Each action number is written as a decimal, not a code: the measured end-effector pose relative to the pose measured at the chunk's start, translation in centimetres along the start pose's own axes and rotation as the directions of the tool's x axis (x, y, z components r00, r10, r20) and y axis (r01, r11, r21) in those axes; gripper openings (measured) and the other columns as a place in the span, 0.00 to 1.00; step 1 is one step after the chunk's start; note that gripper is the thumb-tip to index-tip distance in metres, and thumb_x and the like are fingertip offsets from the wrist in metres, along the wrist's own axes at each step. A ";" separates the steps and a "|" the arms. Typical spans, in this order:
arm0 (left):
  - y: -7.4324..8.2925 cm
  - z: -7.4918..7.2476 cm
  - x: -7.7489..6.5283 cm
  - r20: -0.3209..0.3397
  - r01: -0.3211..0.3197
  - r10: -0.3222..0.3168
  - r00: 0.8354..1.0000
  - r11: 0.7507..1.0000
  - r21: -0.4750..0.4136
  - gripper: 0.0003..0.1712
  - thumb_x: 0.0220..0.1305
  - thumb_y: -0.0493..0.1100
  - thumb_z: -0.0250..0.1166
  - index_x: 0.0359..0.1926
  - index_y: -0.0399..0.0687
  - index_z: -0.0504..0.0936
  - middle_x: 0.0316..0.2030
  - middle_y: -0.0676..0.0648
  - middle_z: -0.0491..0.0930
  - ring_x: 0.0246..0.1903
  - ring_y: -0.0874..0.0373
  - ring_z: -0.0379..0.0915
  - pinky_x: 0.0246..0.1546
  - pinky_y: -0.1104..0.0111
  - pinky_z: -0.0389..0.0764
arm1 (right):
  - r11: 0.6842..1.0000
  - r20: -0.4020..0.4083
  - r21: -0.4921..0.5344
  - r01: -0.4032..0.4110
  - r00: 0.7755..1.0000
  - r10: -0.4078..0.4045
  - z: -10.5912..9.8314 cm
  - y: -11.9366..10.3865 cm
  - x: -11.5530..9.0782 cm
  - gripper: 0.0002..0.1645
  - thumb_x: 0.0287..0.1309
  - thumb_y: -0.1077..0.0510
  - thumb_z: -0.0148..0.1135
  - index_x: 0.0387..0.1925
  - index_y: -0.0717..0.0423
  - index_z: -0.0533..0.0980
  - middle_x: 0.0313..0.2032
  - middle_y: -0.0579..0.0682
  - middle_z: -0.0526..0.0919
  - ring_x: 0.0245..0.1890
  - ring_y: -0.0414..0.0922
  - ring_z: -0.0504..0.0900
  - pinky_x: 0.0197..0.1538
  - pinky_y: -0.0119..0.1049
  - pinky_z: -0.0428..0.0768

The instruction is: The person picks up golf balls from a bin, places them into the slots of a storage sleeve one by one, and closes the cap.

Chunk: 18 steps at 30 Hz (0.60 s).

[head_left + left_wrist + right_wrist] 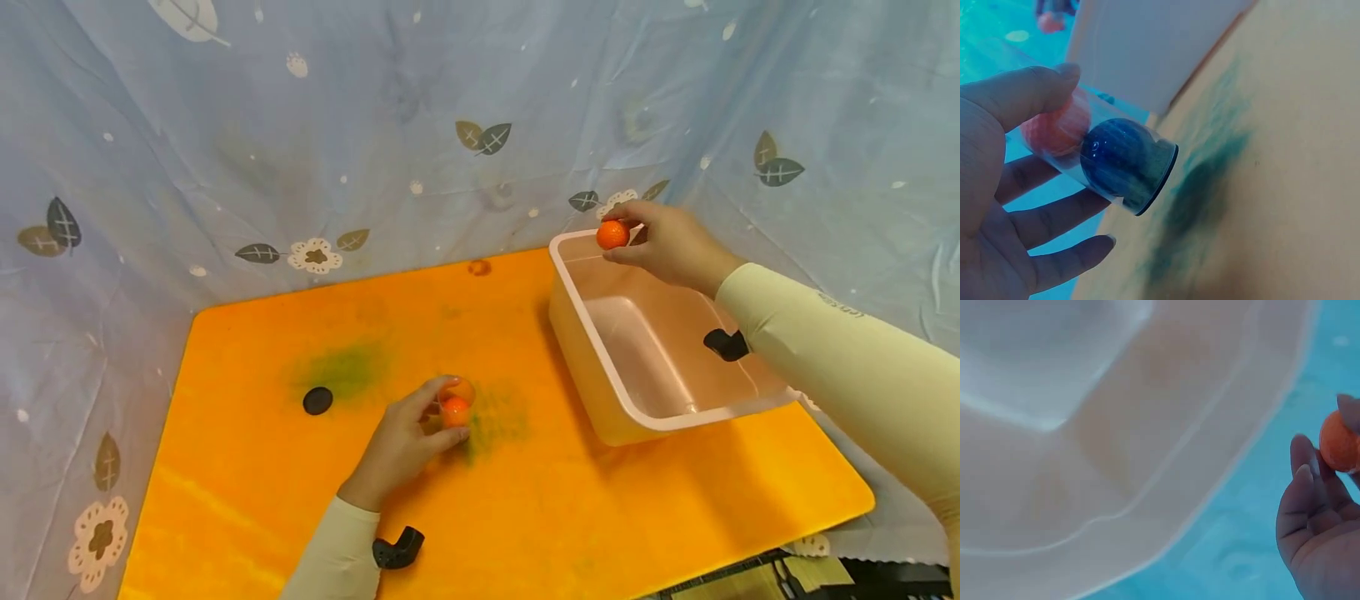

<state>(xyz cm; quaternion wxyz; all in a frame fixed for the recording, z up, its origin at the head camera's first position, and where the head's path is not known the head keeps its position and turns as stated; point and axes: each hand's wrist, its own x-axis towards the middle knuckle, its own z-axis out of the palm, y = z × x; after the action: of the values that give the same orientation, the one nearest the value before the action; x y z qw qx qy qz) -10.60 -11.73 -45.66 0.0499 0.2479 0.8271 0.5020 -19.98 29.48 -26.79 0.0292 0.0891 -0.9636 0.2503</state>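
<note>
A pale blue cloth (pixel 412 67) printed with leaves (pixel 495 139) and flowers (pixel 315 256) hangs behind the worktop (pixel 247 500). Green smudges (pixel 348 371) mark its orange surface.

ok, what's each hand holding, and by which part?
Left hand: clear tube with balls inside, gripped by its sides, away from the black base. Right hand: orange ball, pinched by its sides in the fingers.

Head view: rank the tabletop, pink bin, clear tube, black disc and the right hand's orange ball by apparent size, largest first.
1. Tabletop
2. Pink bin
3. Clear tube, partly covered by the left hand
Unranked, smallest: black disc and the orange ball in the right hand; they look nearly alike.
</note>
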 end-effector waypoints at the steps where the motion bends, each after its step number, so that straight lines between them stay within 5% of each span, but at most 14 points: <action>1: 0.0 0.1 0.0 -0.001 -0.010 0.010 1.000 1.000 0.004 0.39 0.64 0.45 0.83 0.74 0.65 0.78 0.50 0.59 0.85 0.46 0.56 0.81 0.50 0.47 0.86 | 1.000 -0.012 0.009 0.027 1.000 -0.027 -0.1 -0.9 -0.3 0.29 0.67 0.56 0.79 0.66 0.55 0.80 0.56 0.60 0.84 0.44 0.56 0.85 0.42 0.38 0.79; 7: 0.5 0.3 0.2 0.003 -0.034 0.034 0.999 0.999 0.017 0.40 0.64 0.45 0.83 0.74 0.63 0.79 0.52 0.61 0.85 0.46 0.57 0.81 0.53 0.48 0.85 | 0.975 -0.036 0.075 0.207 0.978 -0.205 0.2 -6.2 -2.4 0.27 0.64 0.60 0.81 0.63 0.52 0.83 0.51 0.51 0.86 0.41 0.47 0.85 0.39 0.34 0.82; 13: 1.4 0.4 0.4 0.005 -0.063 0.063 0.998 0.998 0.016 0.40 0.65 0.45 0.83 0.75 0.62 0.78 0.57 0.59 0.85 0.49 0.58 0.82 0.57 0.48 0.84 | 0.906 -0.015 0.175 0.385 0.921 -0.388 2.4 -10.2 -4.3 0.27 0.62 0.63 0.81 0.62 0.54 0.84 0.49 0.45 0.86 0.43 0.43 0.84 0.43 0.42 0.83; 18: 2.2 0.3 0.6 -0.004 -0.098 0.098 0.995 0.995 0.035 0.39 0.64 0.45 0.83 0.74 0.60 0.79 0.57 0.55 0.85 0.49 0.55 0.83 0.56 0.50 0.84 | 0.863 0.028 0.273 0.426 0.893 -0.450 5.5 -12.0 -5.4 0.28 0.60 0.63 0.83 0.61 0.58 0.83 0.50 0.45 0.86 0.44 0.42 0.83 0.43 0.48 0.84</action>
<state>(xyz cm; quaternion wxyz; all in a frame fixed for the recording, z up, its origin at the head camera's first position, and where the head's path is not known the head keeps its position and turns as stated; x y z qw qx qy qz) -10.22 -10.38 -43.86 0.0186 0.2874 0.8227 0.4901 -12.55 17.34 -26.42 0.0299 0.3198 -0.8773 0.3566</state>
